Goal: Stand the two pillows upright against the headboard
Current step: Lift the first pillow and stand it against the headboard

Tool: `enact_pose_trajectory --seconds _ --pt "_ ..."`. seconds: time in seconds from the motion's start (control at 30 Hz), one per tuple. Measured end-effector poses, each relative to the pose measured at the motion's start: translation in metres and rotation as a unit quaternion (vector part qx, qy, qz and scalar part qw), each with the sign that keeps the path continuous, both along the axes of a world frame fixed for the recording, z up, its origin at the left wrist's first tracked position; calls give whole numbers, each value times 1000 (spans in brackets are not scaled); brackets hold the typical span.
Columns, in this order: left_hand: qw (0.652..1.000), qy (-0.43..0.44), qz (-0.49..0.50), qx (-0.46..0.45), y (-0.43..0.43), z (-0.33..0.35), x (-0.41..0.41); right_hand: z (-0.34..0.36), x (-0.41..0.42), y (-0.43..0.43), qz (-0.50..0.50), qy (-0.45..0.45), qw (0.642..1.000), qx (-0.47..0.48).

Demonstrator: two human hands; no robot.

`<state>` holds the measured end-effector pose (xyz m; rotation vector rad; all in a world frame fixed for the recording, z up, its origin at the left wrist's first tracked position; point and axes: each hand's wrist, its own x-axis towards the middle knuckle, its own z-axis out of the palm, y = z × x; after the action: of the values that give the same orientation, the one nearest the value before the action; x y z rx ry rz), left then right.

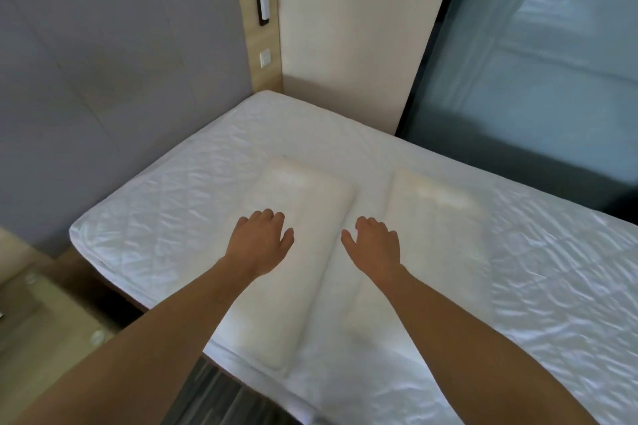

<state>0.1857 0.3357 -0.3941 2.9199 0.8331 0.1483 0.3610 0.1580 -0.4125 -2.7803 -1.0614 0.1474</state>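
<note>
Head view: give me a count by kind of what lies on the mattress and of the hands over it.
Pillows: 2, the left pillow and the right pillow, both lying flat on the mattress
Hands: 2, the left hand and the right hand, both with fingers spread
Total: 4

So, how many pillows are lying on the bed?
2. The left pillow lies flat under the left hand; the right pillow lies flat beside it, under the right hand. None seems hidden.
</note>
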Motion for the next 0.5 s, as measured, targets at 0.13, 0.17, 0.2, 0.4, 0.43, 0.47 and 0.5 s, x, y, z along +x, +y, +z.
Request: enact_pose_trajectory --seconds 0.13,0.17,0.2,0.4,0.43,0.47,0.5 --pt "1000 8 -2 -7 45 0 28 -1 24 41 -12 -2 1000 -3" --pt "1000 11 -4 -7 57 -2 35 -3 29 51 -14 0 1000 -3" --pt "1000 13 -6 -8 69 -3 42 -5 33 61 -17 0 1000 -3" --pt "999 14 -50 -16 147 -20 87 -26 53 127 -55 13 998 -9" --pt "998 15 -61 -16 162 -25 95 -31 57 140 -64 14 998 -10" --pt "997 19 -72 -18 178 -29 104 -35 60 153 -74 17 997 -10" --pt "996 25 -83 -25 194 -34 112 -39 64 166 -86 24 996 -12"
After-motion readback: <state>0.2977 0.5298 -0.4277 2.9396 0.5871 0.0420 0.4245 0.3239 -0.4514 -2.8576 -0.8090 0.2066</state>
